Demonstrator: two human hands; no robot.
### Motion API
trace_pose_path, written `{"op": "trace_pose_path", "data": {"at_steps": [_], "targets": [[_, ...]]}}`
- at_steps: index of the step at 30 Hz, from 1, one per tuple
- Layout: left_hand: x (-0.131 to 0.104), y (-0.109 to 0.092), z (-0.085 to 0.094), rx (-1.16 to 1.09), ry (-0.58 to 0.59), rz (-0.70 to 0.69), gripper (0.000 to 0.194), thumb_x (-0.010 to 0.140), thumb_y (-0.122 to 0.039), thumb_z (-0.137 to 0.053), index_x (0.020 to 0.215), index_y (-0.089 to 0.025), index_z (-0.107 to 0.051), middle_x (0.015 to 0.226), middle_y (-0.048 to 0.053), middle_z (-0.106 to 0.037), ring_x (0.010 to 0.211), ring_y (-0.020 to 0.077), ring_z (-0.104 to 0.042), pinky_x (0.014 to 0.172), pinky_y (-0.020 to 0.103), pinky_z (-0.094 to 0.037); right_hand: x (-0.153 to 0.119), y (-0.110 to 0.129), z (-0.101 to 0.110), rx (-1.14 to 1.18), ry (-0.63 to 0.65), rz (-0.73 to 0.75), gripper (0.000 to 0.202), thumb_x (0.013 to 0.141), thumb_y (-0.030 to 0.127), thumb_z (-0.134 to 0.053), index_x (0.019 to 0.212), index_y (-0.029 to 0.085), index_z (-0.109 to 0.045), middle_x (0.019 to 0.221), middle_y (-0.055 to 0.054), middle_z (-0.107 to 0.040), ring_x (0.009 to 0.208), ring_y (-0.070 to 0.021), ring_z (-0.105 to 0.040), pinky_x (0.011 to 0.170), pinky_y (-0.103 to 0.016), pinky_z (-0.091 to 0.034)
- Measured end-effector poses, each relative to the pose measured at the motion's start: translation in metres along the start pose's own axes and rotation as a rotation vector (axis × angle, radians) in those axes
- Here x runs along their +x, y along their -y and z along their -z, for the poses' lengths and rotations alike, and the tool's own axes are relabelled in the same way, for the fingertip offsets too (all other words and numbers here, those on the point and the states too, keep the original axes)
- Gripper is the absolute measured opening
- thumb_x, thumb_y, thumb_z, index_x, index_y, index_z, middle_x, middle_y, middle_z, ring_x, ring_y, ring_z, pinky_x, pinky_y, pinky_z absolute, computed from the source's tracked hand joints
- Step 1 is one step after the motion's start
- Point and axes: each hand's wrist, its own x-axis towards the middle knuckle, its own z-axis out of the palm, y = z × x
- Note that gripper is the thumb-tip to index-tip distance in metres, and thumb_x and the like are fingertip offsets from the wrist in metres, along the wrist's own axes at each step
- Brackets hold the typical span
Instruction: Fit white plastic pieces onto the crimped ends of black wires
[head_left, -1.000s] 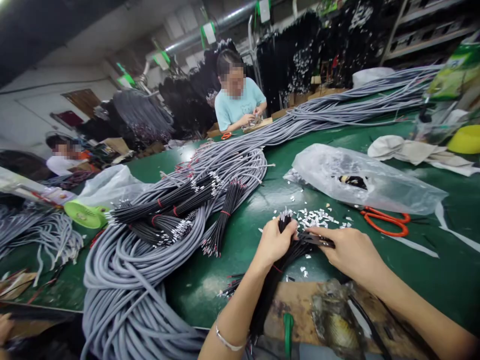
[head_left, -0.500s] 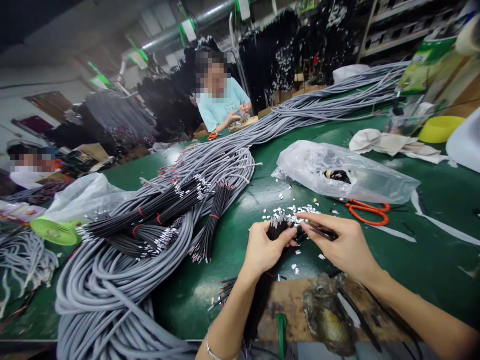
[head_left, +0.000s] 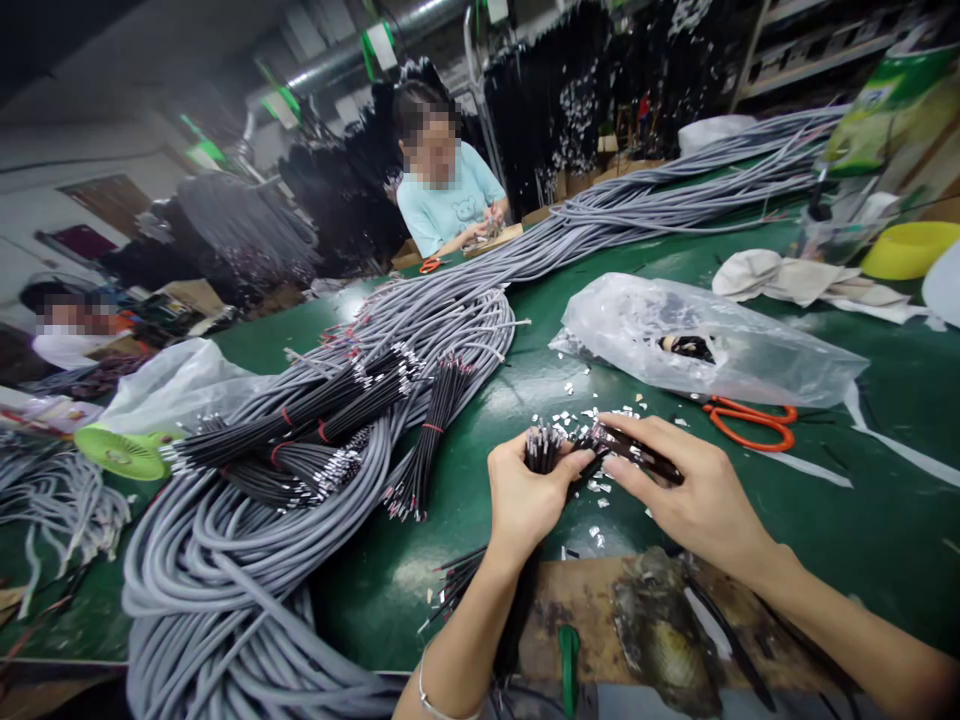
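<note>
My left hand (head_left: 521,500) is closed round a bundle of black cables (head_left: 541,455) with stripped, silvery ends pointing up. Just right of it, my right hand (head_left: 694,490) grips a dark, slim tool (head_left: 649,458), whose exact kind I cannot make out. The tool's tip is close to a few dark cable ends by my left thumb; whether they touch is unclear. Small silvery foil scraps (head_left: 600,487) lie scattered under and around both hands. Below my left forearm, more black cables (head_left: 457,585) rest on the green table (head_left: 405,570).
Thick grey cables (head_left: 247,560) cover the left side, with tied black bundles (head_left: 431,440) on top. Orange-handled scissors (head_left: 754,425) and a plastic bag (head_left: 705,340) lie to the right. A stained wooden board (head_left: 570,600) is in front. Across the table sits a co-worker (head_left: 450,205).
My right hand has turned a little, and the dark tool shows more of its length. My left hand still holds the bundle. The whole view has shifted slightly.
</note>
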Motion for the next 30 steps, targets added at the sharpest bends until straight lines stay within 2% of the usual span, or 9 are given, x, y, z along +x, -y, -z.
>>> {"op": "trace_pose_path", "data": {"at_steps": [3, 8, 15, 17, 20, 23, 26, 30], "targets": [[-0.001, -0.001, 0.0, 0.029, -0.012, -0.027, 0.023, 0.061, -0.03, -0.074, 0.059, -0.012, -0.059, 0.054, -0.001, -0.057, 0.048, 0.0104, -0.049, 0.048, 0.021, -0.038, 0.0, -0.001, 0.001, -0.042, 0.032, -0.001, 0.026, 0.086, 0.03, -0.053, 0.105, 0.019, -0.065, 0.098, -0.006, -0.065, 0.09, -0.02, -0.061, 0.084, -0.034, -0.047], [-0.004, -0.002, -0.002, 0.059, -0.02, -0.085, 0.023, 0.062, -0.03, -0.073, 0.058, -0.013, -0.058, 0.053, -0.002, -0.056, 0.048, 0.009, -0.046, 0.047, 0.02, -0.036, -0.001, -0.003, 0.002, -0.025, 0.074, 0.02, 0.022, 0.087, 0.026, -0.051, 0.101, 0.02, -0.067, 0.092, -0.004, -0.067, 0.083, -0.0173, -0.061, 0.077, -0.03, -0.047], [-0.005, 0.0, -0.003, 0.045, -0.023, -0.076, 0.025, 0.061, -0.03, -0.075, 0.057, -0.012, -0.058, 0.053, -0.002, -0.056, 0.047, 0.0082, -0.046, 0.046, 0.019, -0.036, -0.002, -0.005, 0.003, -0.042, 0.082, 0.032, 0.02, 0.087, 0.026, -0.053, 0.099, 0.021, -0.068, 0.092, -0.003, -0.068, 0.08, -0.016, -0.061, 0.073, -0.029, -0.047], [-0.003, 0.0, 0.0, -0.008, 0.044, -0.032, 0.025, 0.061, -0.03, -0.075, 0.058, -0.012, -0.059, 0.052, -0.002, -0.057, 0.046, 0.0086, -0.049, 0.046, 0.019, -0.037, -0.002, -0.005, 0.004, -0.051, 0.066, 0.028, 0.019, 0.086, 0.027, -0.054, 0.097, 0.021, -0.069, 0.092, -0.002, -0.068, 0.081, -0.0163, -0.061, 0.073, -0.029, -0.046], [0.0, -0.002, 0.005, -0.124, 0.228, 0.031, 0.023, 0.067, -0.031, -0.071, 0.062, -0.011, -0.061, 0.05, 0.0, -0.059, 0.046, 0.0096, -0.053, 0.049, 0.019, -0.041, 0.0, -0.005, 0.006, -0.024, 0.066, 0.025, 0.018, 0.086, 0.026, -0.054, 0.093, 0.021, -0.07, 0.089, -0.002, -0.068, 0.079, -0.016, -0.061, 0.073, -0.029, -0.046], [0.002, -0.004, 0.009, -0.2, 0.354, 0.018, 0.026, 0.073, -0.033, -0.066, 0.061, -0.01, -0.061, 0.048, 0.0, -0.058, 0.044, 0.0082, -0.051, 0.05, 0.019, -0.041, 0.002, -0.004, 0.008, 0.039, 0.069, 0.0, 0.017, 0.085, 0.028, -0.056, 0.092, 0.021, -0.07, 0.084, -0.002, -0.067, 0.075, -0.0156, -0.06, 0.07, -0.029, -0.045], [0.002, -0.005, 0.01, -0.223, 0.406, -0.004, 0.03, 0.074, -0.034, -0.065, 0.056, -0.011, -0.057, 0.046, -0.002, -0.052, 0.042, 0.0061, -0.045, 0.047, 0.018, -0.037, 0.005, -0.004, 0.01, 0.118, 0.054, -0.018, 0.02, 0.079, 0.032, -0.063, 0.095, 0.021, -0.068, 0.082, -0.002, -0.065, 0.072, -0.0157, -0.058, 0.065, -0.027, -0.045], [0.0, -0.005, 0.008, -0.199, 0.428, 0.011, 0.03, 0.074, -0.031, -0.065, 0.053, -0.011, -0.056, 0.043, -0.003, -0.048, 0.041, 0.0049, -0.042, 0.043, 0.017, -0.033, 0.006, -0.003, 0.01, 0.169, 0.034, 0.06, 0.007, 0.081, 0.024, -0.06, 0.08, 0.019, -0.064, 0.069, 0.0, -0.057, 0.063, -0.0128, -0.052, 0.058, -0.025, -0.041]]}}
